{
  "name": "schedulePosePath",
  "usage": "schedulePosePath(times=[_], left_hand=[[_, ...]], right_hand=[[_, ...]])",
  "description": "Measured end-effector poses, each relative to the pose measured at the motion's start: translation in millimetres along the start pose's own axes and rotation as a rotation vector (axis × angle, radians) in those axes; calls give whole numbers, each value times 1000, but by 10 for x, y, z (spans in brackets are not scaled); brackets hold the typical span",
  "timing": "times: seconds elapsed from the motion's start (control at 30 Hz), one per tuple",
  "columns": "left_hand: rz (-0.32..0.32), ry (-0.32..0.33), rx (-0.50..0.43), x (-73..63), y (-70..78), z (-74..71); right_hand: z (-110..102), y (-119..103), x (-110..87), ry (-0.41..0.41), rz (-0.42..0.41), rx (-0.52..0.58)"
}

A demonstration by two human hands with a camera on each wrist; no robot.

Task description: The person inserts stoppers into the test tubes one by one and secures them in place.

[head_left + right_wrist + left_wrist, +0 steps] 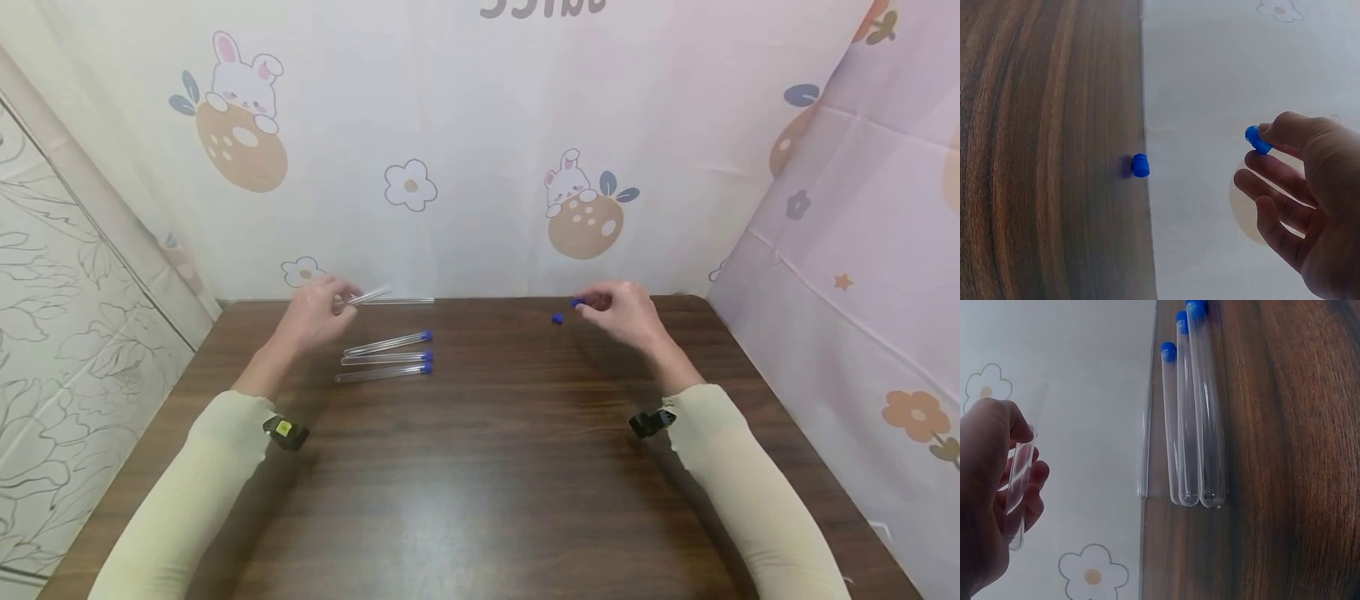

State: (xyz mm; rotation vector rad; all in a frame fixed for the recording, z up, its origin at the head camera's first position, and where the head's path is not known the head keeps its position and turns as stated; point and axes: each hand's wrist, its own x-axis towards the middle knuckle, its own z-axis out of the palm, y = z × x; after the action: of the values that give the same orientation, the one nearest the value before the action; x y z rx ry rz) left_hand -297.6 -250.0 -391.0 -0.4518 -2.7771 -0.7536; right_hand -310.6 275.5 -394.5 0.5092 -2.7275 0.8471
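Observation:
My left hand (318,310) grips a clear, uncapped test tube (1019,487) above the table's far left part, its open end tilted up to the right. Between thumb and index finger, my right hand (626,315) pinches a blue cap (1258,140), raised off the table at the far right. A second blue cap (1140,165) lies on the table beside that hand. In front of the left hand lie three test tubes (386,360) with blue caps, side by side. Another clear tube (401,301), showing no cap, lies along the table's back edge.
The brown wood-grain table (465,467) ends at a pale printed curtain (480,150) right behind both hands. More printed cloth (870,275) hangs along the right side, and a floral panel (67,358) stands on the left.

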Motion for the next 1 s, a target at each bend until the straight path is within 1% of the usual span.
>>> schedulePosePath(times=[0.2, 0.33, 0.53, 0.63, 0.73, 0.9, 1.0], left_hand=[[36, -12, -11, -32, 54, -4], [50, 1, -12, -46, 76, -4], [92, 14, -16, -52, 156, 12], [101, -4, -20, -65, 208, 15], [128, -10, -16, -77, 239, 23], [168, 8, -12, -84, 296, 44], [194, 19, -7, -73, 349, 60]], right_hand=[[-7, -39, -17, 32, -37, 55], [10, -52, -17, 44, -55, 89], [30, -113, -34, 59, -64, 191], [31, -156, -43, 57, -55, 248], [31, -199, -55, 50, -51, 293], [48, -241, -69, 34, -59, 343], [68, -252, -72, 22, -60, 353]])
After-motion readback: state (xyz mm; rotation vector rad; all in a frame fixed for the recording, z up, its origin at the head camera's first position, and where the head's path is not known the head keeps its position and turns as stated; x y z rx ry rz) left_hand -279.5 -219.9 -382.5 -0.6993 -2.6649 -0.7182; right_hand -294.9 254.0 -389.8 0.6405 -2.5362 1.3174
